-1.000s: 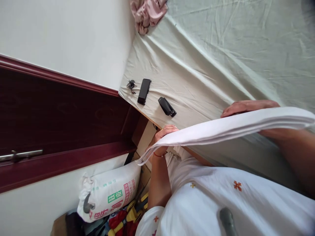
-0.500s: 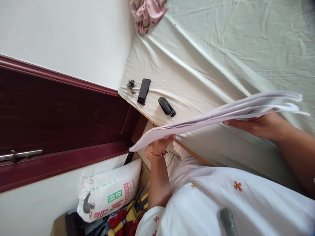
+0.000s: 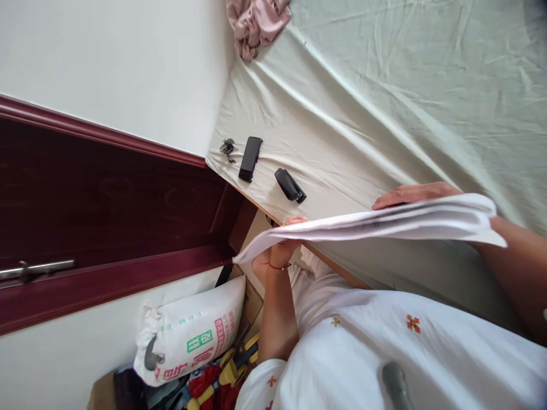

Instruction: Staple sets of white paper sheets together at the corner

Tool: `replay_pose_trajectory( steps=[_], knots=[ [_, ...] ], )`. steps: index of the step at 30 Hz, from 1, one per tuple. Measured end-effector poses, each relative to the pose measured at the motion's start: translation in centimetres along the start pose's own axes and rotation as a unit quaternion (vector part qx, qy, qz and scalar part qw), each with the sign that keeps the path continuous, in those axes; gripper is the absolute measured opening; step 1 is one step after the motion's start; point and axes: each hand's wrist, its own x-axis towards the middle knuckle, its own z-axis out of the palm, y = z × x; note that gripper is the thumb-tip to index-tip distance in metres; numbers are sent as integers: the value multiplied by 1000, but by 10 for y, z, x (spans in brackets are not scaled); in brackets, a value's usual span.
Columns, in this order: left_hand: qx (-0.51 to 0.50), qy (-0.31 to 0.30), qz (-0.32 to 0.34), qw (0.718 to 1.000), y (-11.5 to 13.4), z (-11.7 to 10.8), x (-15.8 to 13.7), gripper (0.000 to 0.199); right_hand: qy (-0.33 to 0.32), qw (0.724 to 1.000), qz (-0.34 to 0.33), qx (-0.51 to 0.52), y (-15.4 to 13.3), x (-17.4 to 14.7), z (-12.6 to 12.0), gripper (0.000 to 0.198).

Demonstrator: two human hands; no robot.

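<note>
A small stack of white paper sheets point(image 3: 384, 224) is held up nearly edge-on above the front edge of the bed. Its right end curls, and gaps show between the sheets. My left hand point(image 3: 285, 246), with a red string at the wrist, grips the stack near its left end. Along the far side of the sheets lies my right hand point(image 3: 412, 194), its fingers stretched out flat against the paper; the thumb and palm are hidden behind it. A black stapler point(image 3: 290, 185) rests on the sheet-covered bed beyond my left hand.
On the pale green bed sheet point(image 3: 384, 125) lie a black oblong case point(image 3: 250, 159), keys point(image 3: 228, 149) and a crumpled pink cloth point(image 3: 258, 25). To the left are a dark red door point(image 3: 106, 188) and a white printed sack point(image 3: 192, 330) near the floor.
My right hand has shifted from the near side of the papers to their far side. The right end of the stack has dropped toward me. My left hand keeps its hold.
</note>
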Motion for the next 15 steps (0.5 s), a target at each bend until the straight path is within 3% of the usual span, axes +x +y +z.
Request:
replay_pose_trajectory(
  steps=[4, 8, 15],
  knots=[
    [30, 86, -64, 994, -10, 6, -6, 49, 16, 993, 99, -64, 9, 0, 0, 53],
    [34, 173, -105, 979, -7, 10, -11, 63, 28, 988, 143, -57, 13, -2, 0, 55],
    [-14, 169, -60, 984, 1, 17, -9, 62, 9, 985, 168, -47, 9, -2, -1, 51]
  ],
)
